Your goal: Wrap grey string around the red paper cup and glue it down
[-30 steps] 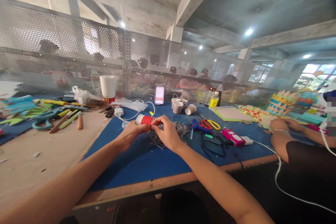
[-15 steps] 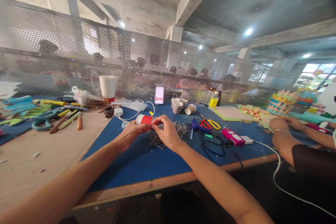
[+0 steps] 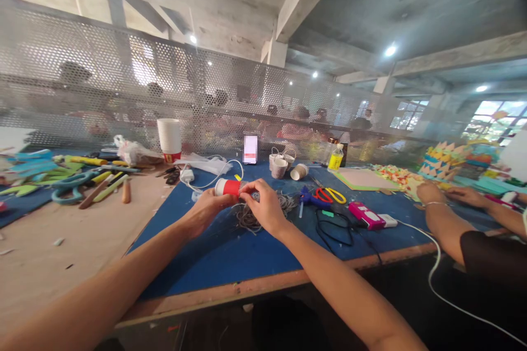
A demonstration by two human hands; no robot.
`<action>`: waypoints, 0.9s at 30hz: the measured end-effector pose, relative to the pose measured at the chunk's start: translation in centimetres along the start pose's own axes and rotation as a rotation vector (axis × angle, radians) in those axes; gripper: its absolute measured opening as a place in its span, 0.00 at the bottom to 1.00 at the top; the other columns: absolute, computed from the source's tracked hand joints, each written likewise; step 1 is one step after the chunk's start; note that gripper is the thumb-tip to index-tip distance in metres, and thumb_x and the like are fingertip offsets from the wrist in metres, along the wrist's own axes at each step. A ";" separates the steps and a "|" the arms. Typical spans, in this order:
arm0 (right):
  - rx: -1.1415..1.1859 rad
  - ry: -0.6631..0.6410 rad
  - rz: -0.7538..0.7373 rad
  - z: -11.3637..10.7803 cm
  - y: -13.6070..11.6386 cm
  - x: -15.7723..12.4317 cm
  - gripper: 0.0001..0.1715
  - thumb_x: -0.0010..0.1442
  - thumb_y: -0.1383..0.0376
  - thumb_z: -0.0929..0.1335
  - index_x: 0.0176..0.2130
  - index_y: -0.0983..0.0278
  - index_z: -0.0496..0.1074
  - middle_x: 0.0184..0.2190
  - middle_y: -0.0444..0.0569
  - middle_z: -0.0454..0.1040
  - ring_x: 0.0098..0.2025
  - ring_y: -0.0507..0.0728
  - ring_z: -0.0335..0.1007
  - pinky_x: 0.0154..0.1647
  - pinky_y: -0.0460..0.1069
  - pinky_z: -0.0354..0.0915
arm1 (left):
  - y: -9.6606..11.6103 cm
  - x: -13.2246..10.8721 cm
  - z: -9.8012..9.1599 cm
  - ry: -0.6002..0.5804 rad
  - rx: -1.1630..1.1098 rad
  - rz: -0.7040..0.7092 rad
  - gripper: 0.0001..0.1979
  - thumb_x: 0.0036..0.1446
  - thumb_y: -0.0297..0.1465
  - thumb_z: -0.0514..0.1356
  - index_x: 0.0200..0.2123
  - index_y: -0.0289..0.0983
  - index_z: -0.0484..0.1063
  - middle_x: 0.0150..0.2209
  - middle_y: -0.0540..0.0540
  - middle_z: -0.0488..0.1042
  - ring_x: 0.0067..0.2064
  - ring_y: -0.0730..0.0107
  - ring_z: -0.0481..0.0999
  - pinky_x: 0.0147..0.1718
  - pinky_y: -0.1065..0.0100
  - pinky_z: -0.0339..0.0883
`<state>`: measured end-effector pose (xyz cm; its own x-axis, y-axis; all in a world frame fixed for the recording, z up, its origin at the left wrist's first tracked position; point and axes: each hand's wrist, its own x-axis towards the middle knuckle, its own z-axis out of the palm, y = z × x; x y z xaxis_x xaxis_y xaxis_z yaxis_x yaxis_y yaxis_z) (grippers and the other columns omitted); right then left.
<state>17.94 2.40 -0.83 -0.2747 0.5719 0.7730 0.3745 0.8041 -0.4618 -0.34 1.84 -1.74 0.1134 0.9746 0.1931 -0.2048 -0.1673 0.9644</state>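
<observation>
Left hand: the left hand [image 3: 206,209] has its fingers closed round a red-and-white paper cup [image 3: 228,187], which lies on its side, held just above the table [image 3: 230,255].
Right hand: the right hand [image 3: 265,208] has thumb and forefinger pinched together; these fingers [image 3: 247,188] press against the cup's end. Whether they nip a strand or the cup itself is too small to tell.
Paper cup: between the two sets of fingers, gripped at the left and touched at the right.
Twine: a loose grey tangle of twine [image 3: 248,221] lies under and just behind the right fingers, touching the table.
Change: over the last second almost nothing has moved. Both hands have kept the same grip, and the cup has drifted only a touch to the right with the pinching fingers. The twine heap looks unchanged.
Reading: judged from this, the fine work at the cup's end goes on slowly, with no release and no new grasp.
Beyond the fingers: red and yellow scissors [image 3: 329,194] and a pink device [image 3: 365,215] lie to the right of the right fingers, well apart. A stack of white cups [image 3: 169,137] stands far beyond the left fingers.
Co-worker: another person's hand [image 3: 430,193] at the far right has slid a little leftward along the table.
</observation>
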 end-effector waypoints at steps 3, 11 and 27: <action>-0.167 0.007 -0.049 -0.2 -0.2 -0.1 0.02 0.65 0.67 0.70 0.40 0.61 0.74 0.40 0.48 0.75 0.45 0.56 0.73 0.49 0.51 0.66 | 0.1 0.0 0.2 0.012 -0.026 -0.009 0.09 0.46 0.29 0.70 0.34 0.36 0.81 0.34 0.45 0.82 0.37 0.63 0.78 0.44 0.65 0.68; -0.541 -0.021 -0.192 -0.3 -0.6 -0.3 0.02 0.65 0.65 0.71 0.40 0.60 0.74 0.40 0.48 0.74 0.46 0.57 0.70 0.50 0.54 0.60 | 0.1 -0.4 0.5 -0.039 0.019 0.053 0.11 0.50 0.30 0.70 0.38 0.35 0.80 0.36 0.45 0.82 0.39 0.63 0.78 0.45 0.65 0.67; -0.806 0.018 -0.177 0.7 -0.5 -0.2 0.06 0.64 0.69 0.66 0.33 0.62 0.68 0.32 0.47 0.72 0.38 0.57 0.68 0.47 0.55 0.57 | 0.1 -0.4 0.9 0.015 0.179 0.068 0.14 0.47 0.33 0.69 0.38 0.32 0.80 0.33 0.45 0.83 0.34 0.62 0.78 0.38 0.64 0.67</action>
<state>17.15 1.96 -1.09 -0.3776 0.4394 0.8151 0.8496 0.5145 0.1163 0.48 1.34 -1.52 0.0906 0.9620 0.2575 -0.0351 -0.2553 0.9662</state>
